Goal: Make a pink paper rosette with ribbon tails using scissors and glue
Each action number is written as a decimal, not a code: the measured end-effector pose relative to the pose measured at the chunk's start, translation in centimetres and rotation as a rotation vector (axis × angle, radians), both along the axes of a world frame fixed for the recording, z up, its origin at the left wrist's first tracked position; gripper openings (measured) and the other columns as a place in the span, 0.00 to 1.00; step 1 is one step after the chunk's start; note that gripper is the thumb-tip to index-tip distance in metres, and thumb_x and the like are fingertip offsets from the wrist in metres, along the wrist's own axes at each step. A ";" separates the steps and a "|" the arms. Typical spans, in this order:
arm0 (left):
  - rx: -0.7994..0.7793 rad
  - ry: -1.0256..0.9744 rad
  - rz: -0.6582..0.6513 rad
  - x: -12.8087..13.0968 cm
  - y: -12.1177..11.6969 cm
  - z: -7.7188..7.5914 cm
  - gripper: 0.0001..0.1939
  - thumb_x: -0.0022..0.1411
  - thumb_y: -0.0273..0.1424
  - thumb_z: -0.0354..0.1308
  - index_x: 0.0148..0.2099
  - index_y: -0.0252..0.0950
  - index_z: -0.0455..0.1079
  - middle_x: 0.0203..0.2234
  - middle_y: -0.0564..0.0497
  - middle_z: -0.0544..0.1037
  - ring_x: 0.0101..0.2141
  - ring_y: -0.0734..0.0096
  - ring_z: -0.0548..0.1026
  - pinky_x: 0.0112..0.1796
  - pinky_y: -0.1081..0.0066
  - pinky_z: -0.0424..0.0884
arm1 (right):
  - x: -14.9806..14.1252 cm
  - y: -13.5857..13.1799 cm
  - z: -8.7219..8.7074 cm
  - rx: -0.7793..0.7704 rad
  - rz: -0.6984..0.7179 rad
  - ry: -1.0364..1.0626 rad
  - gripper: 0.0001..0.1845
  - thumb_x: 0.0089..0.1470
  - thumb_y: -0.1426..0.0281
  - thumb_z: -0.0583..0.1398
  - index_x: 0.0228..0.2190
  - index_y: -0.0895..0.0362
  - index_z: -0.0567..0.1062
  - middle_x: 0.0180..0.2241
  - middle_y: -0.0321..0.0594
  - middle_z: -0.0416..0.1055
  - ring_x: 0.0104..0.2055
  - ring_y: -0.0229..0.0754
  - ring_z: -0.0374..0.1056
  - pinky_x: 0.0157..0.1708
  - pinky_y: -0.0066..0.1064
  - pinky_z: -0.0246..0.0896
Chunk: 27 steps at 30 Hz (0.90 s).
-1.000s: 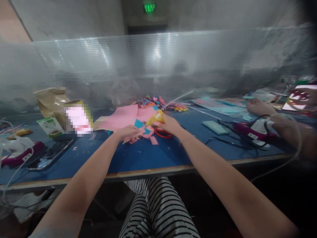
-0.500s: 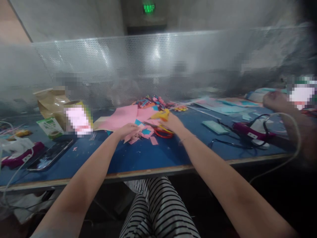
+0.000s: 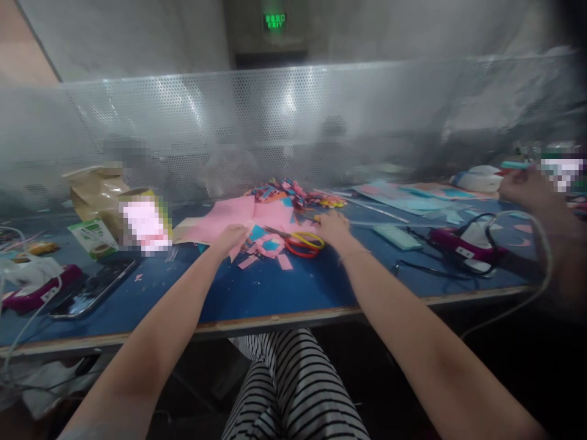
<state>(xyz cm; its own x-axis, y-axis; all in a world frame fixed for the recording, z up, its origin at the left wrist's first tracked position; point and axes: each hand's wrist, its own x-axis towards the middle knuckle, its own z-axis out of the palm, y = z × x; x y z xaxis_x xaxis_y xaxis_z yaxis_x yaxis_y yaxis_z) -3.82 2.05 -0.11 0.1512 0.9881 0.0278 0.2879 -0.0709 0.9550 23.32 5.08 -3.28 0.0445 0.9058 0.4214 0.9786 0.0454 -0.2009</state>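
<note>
My left hand (image 3: pixel 232 239) is closed at the pink paper (image 3: pixel 220 215), its fingers pinched on a piece of it. To the right, my right hand (image 3: pixel 334 227) is palm down with fingers apart, beside the scissors' handles. A speck of yellow shows at its fingertips, and what lies beneath is hidden. Scissors (image 3: pixel 306 243) with red and yellow handles lie between my hands, blades pointing left. Under the blades are small pink and blue paper cuttings (image 3: pixel 270 245).
Behind is a heap of coloured scraps (image 3: pixel 288 190). A phone (image 3: pixel 94 287), a green-white box (image 3: pixel 93 238) and a paper bag (image 3: pixel 98 189) stand left. Blue sheets (image 3: pixel 403 197), a pale green block (image 3: pixel 397 237) and cables lie right, near another person's hand (image 3: pixel 523 183).
The yellow tool that was in my right hand is no longer visible there; that hand has moved slightly right and its fingers have spread. My left hand has shifted slightly up the pink paper.
</note>
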 end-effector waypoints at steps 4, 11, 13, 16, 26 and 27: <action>-0.002 0.058 0.003 0.1 0.0 0.1 0.10 0.53 0.33 0.51 0.24 0.32 0.62 0.15 0.53 0.69 0.14 0.78 0.65 0.18 0.76 0.62 | -3.8 -0.8 1.0 0.050 0.389 0.018 0.12 0.48 0.69 0.53 0.30 0.61 0.74 0.35 0.47 0.68 0.41 0.42 0.60 0.43 0.32 0.51; 0.151 0.392 0.023 0.2 0.0 0.2 0.08 0.46 0.29 0.55 0.24 0.35 0.57 0.12 0.58 0.64 0.15 0.76 0.66 0.17 0.78 0.61 | -7.8 -3.2 1.4 -0.114 0.436 0.000 0.15 0.46 0.62 0.54 0.25 0.62 0.72 0.27 0.45 0.69 0.30 0.38 0.61 0.28 0.26 0.49; 0.152 0.420 -0.002 0.5 -0.3 0.2 0.09 0.45 0.30 0.56 0.25 0.35 0.57 0.13 0.57 0.65 0.16 0.76 0.67 0.17 0.78 0.61 | -7.8 -3.3 1.4 -0.125 0.438 -0.017 0.16 0.45 0.61 0.55 0.26 0.62 0.72 0.27 0.45 0.68 0.30 0.39 0.61 0.28 0.26 0.49; 0.105 0.482 -0.018 1.2 -0.7 0.2 0.12 0.41 0.29 0.59 0.27 0.35 0.58 0.14 0.57 0.66 0.17 0.74 0.68 0.18 0.77 0.62 | -7.7 -3.1 1.3 -0.137 0.431 0.002 0.16 0.41 0.60 0.57 0.28 0.61 0.71 0.29 0.44 0.68 0.32 0.39 0.61 0.30 0.26 0.50; 0.102 0.449 -0.043 1.5 -0.8 0.0 0.11 0.42 0.25 0.57 0.28 0.36 0.56 0.15 0.57 0.65 0.17 0.75 0.66 0.19 0.77 0.61 | -7.9 -3.5 1.4 -0.164 0.474 0.326 0.12 0.39 0.68 0.58 0.29 0.60 0.64 0.28 0.38 0.66 0.28 0.35 0.59 0.27 0.25 0.53; 0.130 0.461 -0.036 1.4 -0.8 0.0 0.10 0.42 0.25 0.56 0.28 0.35 0.56 0.15 0.57 0.65 0.17 0.76 0.66 0.19 0.77 0.61 | -7.9 -3.4 1.3 -0.158 0.491 0.413 0.14 0.39 0.68 0.58 0.30 0.60 0.64 0.29 0.38 0.66 0.29 0.35 0.60 0.28 0.25 0.54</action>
<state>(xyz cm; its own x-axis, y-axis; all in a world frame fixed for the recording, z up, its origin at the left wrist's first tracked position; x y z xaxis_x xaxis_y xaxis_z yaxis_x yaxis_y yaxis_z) -2.40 1.29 -0.11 0.2113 0.9747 0.0729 0.6743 -0.1993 0.7110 15.42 1.67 -2.00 -0.2603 0.9114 0.3188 0.6928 0.4063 -0.5958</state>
